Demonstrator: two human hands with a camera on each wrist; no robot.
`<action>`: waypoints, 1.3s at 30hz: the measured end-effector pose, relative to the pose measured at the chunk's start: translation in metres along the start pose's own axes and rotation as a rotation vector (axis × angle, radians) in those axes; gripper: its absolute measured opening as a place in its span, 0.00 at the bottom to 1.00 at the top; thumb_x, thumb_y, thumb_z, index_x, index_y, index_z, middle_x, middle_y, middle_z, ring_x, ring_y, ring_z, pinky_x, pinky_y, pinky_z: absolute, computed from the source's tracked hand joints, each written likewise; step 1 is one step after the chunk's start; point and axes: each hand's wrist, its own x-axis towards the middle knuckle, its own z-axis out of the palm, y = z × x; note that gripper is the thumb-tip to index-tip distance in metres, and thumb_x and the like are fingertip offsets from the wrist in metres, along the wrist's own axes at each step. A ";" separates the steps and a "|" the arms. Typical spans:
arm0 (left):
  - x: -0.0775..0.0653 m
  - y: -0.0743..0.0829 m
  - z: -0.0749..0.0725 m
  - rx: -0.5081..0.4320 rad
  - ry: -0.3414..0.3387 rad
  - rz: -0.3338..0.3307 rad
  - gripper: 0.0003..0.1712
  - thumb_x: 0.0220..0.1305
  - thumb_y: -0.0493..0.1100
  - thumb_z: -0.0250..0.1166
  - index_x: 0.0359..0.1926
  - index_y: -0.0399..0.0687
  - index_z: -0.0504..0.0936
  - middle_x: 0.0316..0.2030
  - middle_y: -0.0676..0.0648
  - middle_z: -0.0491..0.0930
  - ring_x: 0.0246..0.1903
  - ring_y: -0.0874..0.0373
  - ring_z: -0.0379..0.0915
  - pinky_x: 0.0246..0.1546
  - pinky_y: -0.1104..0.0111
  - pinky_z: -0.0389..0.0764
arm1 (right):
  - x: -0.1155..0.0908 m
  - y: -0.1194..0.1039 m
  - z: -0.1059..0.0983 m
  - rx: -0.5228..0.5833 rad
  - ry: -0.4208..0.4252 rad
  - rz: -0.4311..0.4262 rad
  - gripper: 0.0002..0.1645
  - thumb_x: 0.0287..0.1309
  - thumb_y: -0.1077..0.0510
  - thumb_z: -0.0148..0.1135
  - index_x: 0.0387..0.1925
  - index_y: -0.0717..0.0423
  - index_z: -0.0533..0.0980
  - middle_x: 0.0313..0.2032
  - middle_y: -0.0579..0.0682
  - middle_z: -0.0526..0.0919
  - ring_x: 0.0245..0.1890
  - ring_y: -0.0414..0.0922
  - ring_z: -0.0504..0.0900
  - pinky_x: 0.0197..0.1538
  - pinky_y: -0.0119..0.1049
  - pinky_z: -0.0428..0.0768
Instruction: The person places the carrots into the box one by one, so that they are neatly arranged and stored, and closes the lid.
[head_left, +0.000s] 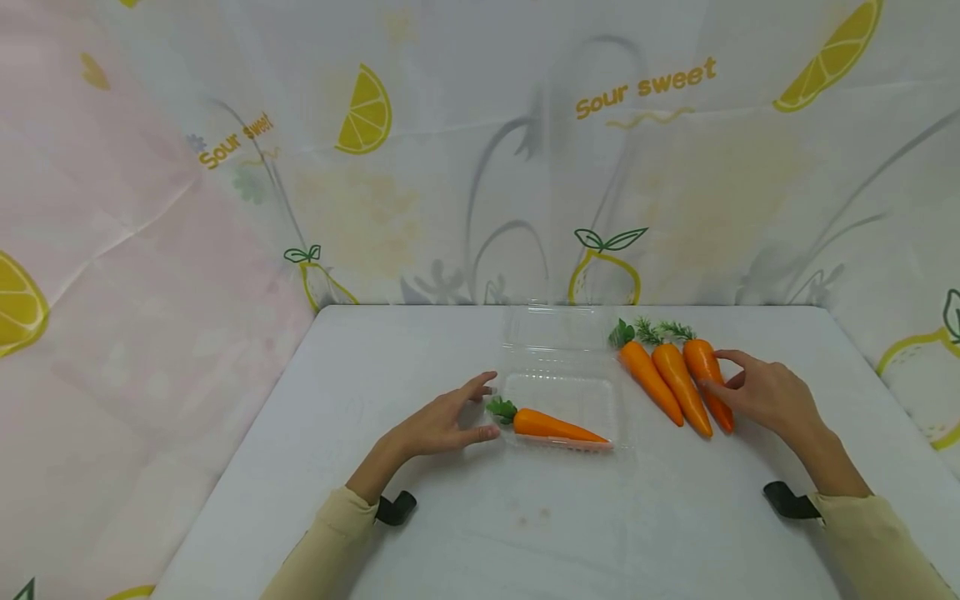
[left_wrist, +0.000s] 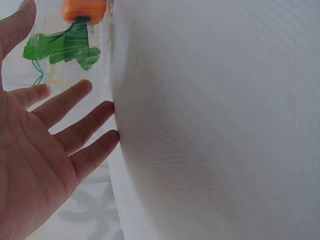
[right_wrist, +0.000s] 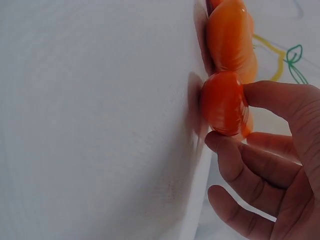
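Note:
A clear plastic box (head_left: 558, 392) with its lid folded back lies on the table, and one orange carrot (head_left: 558, 426) with a leafy green top rests in it. Beside the box's left side is my left hand (head_left: 446, 423), its fingers spread and nearly straight, with thumb and fingertips by the rim. Green leaves (left_wrist: 65, 47) show through the plastic in the left wrist view. My right hand (head_left: 772, 398) pinches the rightmost of three carrots (head_left: 703, 367) between thumb and fingers. That carrot (right_wrist: 223, 102) still lies on the table in the right wrist view.
The other two carrots, a middle one (head_left: 678, 379) and a left one (head_left: 647, 377), lie side by side right of the box. The transparent lid (head_left: 558, 329) stretches toward the table's back edge. A lemon-printed curtain (head_left: 465, 192) hangs behind the white table (head_left: 360, 350).

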 end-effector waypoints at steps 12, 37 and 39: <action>0.000 0.000 0.000 0.000 -0.001 -0.004 0.50 0.62 0.68 0.62 0.78 0.63 0.50 0.64 0.46 0.72 0.64 0.51 0.66 0.65 0.50 0.64 | -0.002 -0.002 0.000 0.025 0.032 0.011 0.39 0.59 0.39 0.66 0.58 0.66 0.72 0.31 0.60 0.86 0.26 0.50 0.80 0.24 0.37 0.74; -0.001 0.001 -0.001 -0.020 -0.002 0.008 0.51 0.62 0.68 0.62 0.77 0.57 0.51 0.64 0.44 0.72 0.64 0.49 0.66 0.64 0.47 0.65 | -0.005 -0.016 -0.014 0.053 0.157 -0.033 0.35 0.59 0.44 0.68 0.58 0.64 0.73 0.31 0.60 0.86 0.19 0.44 0.74 0.21 0.35 0.71; 0.000 0.001 -0.001 -0.017 -0.004 0.001 0.51 0.62 0.68 0.62 0.78 0.59 0.50 0.64 0.45 0.72 0.64 0.49 0.66 0.64 0.48 0.64 | -0.005 -0.017 -0.014 0.065 0.170 -0.046 0.35 0.58 0.44 0.69 0.58 0.64 0.74 0.31 0.60 0.86 0.20 0.44 0.75 0.21 0.35 0.72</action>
